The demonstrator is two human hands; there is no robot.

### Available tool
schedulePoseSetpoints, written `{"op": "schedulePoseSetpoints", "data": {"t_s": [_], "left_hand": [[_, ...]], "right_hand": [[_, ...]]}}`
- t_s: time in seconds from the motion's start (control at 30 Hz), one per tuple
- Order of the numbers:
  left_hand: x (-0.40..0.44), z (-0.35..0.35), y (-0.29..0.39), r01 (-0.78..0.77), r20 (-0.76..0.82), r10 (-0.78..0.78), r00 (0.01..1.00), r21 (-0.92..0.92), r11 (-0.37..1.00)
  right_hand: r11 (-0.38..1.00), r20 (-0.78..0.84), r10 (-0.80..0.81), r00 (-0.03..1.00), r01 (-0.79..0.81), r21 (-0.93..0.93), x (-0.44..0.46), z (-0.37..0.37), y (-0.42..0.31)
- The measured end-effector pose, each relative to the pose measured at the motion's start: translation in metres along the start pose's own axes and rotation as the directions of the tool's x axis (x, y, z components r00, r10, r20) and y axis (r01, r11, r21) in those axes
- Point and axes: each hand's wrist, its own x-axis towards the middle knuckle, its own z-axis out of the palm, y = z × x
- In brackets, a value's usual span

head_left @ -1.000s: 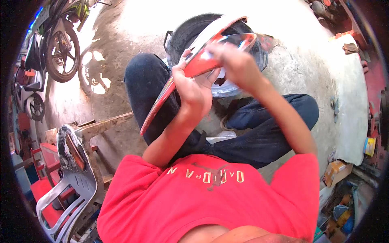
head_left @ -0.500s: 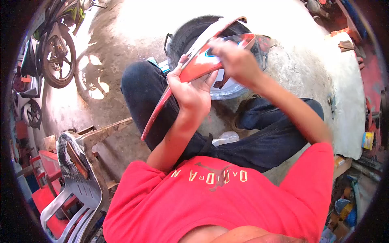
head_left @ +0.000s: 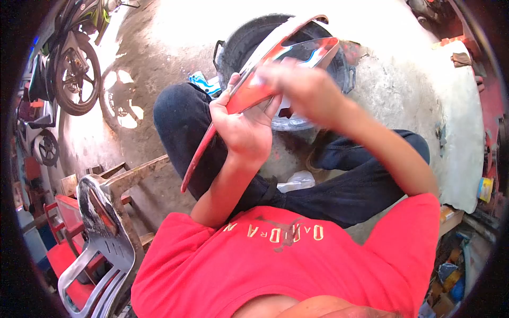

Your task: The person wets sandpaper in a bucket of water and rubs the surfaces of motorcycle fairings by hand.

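Note:
My left hand (head_left: 241,130) is closed around a long, curved red body panel (head_left: 247,99), like a motorcycle fairing, with white and blue graphics near its far end. The panel is tilted over a dark round tub (head_left: 227,55), its narrow tail pointing down toward my left knee. On the panel's face rests my right hand (head_left: 305,87), its fingers drawn together and smeared by motion. Whatever those fingers hold, if anything, is hidden. Below the panel, part of a dark red piece and whitish liquid show in the tub.
A blue-and-white packet (head_left: 201,83) lies beside the tub, and a clear plastic bag (head_left: 299,181) lies between my legs. At left stand a worn grey chair (head_left: 119,249), a wooden frame (head_left: 140,168) and a motorcycle wheel (head_left: 78,74). A pale slab (head_left: 460,138) runs along the right.
My right hand has slid along the panel toward my left hand, uncovering more of the blue graphics. My left hand still grips the panel, which has shifted slightly.

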Motion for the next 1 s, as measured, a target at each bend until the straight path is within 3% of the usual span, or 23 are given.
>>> {"op": "schedulePoseSetpoints", "data": {"t_s": [0.13,0.2,0.23,0.27,0.33,0.37,0.4,0.47,0.53,0.57,0.6,0.63,0.67,0.7,0.73,0.8,0.87,0.9,0.93,1.0], "left_hand": [[-0.003,0.002,-0.003,-0.019,-0.039,0.023,0.999,0.106,0.994],[0.005,-0.014,-0.009,-0.118,0.039,0.112,0.993,0.182,0.976],[0.006,-0.018,-0.009,-0.165,0.075,0.152,0.986,0.223,0.961],[0.006,-0.018,-0.008,-0.114,0.055,0.107,0.993,0.151,0.982],[-0.001,-0.003,-0.005,-0.005,0.023,0.005,1.000,0.000,1.000],[-0.004,0.003,-0.004,-0.006,-0.015,0.008,1.000,0.082,0.997],[-0.005,0.003,-0.005,-0.008,-0.037,0.011,0.999,0.101,0.995],[-0.005,0.006,-0.005,-0.010,-0.067,0.020,0.998,0.144,0.990],[-0.001,0.001,-0.006,-0.056,-0.040,0.061,0.997,0.115,0.992],[0.003,-0.009,-0.005,-0.095,0.006,0.095,0.995,0.128,0.987],[0.008,-0.017,-0.003,-0.134,0.055,0.127,0.990,0.141,0.981],[0.011,-0.019,0.002,0.002,0.057,-0.001,0.998,-0.021,1.000],[0.007,-0.017,0.002,-0.002,0.017,0.002,1.000,0.007,1.000],[0.000,-0.002,0.002,-0.004,-0.019,0.005,1.000,0.034,0.999],[-0.004,0.006,0.000,-0.007,-0.052,0.010,0.999,0.057,0.998],[-0.003,0.004,-0.001,-0.010,-0.052,0.012,0.999,0.047,0.999],[-0.003,0.001,0.000,-0.024,-0.061,0.027,0.998,0.048,0.999],[0.000,-0.004,0.000,-0.038,-0.049,0.038,0.998,0.017,0.999],[0.005,-0.012,0.001,-0.052,-0.032,0.052,0.998,-0.010,0.999],[0.006,-0.011,0.003,-0.055,-0.024,0.055,0.998,-0.023,0.998]], "right_hand": [[0.945,0.203,0.317,0.927,-0.289,-0.153,0.011,-0.027,0.017],[0.996,-0.026,-0.067,0.997,0.065,-0.063,0.000,0.005,-0.006],[0.994,-0.050,-0.098,0.994,0.100,0.042,0.005,0.002,-0.034],[0.985,-0.071,-0.141,0.987,0.147,0.086,0.007,-0.001,-0.041],[0.998,-0.029,-0.055,0.998,0.055,-0.013,0.002,0.003,-0.002],[0.993,0.050,0.114,0.992,-0.112,-0.040,0.003,-0.006,0.014],[0.978,0.035,0.144,0.989,-0.136,-0.159,0.008,-0.011,0.026],[0.975,0.079,0.179,0.981,-0.166,-0.151,0.001,-0.010,0.021],[0.999,-0.013,-0.030,0.999,0.030,0.015,-0.004,0.003,-0.011],[0.990,0.004,-0.010,1.000,0.009,0.142,-0.003,-0.003,-0.036],[0.990,-0.003,-0.089,0.996,0.089,0.113,-0.003,-0.008,-0.042],[0.997,0.012,-0.049,0.999,0.048,0.065,-0.009,-0.008,-0.028],[1.000,0.028,-0.004,1.000,0.004,0.016,-0.015,-0.010,-0.007],[0.934,0.133,0.312,0.941,-0.329,0.138,-0.016,-0.021,0.004],[0.968,-0.055,0.251,0.966,-0.250,0.016,-0.029,-0.010,0.042],[0.787,0.019,0.615,0.788,-0.615,0.037,-0.030,-0.018,0.043],[0.955,-0.065,0.294,0.954,-0.295,-0.016,-0.029,-0.009,0.005],[0.992,-0.093,0.116,0.989,-0.121,-0.044,-0.030,-0.003,-0.021],[0.997,-0.045,-0.009,0.999,0.013,0.078,-0.026,-0.010,-0.040],[0.998,-0.030,-0.046,0.998,0.047,0.052,-0.026,-0.012,-0.029]]}}
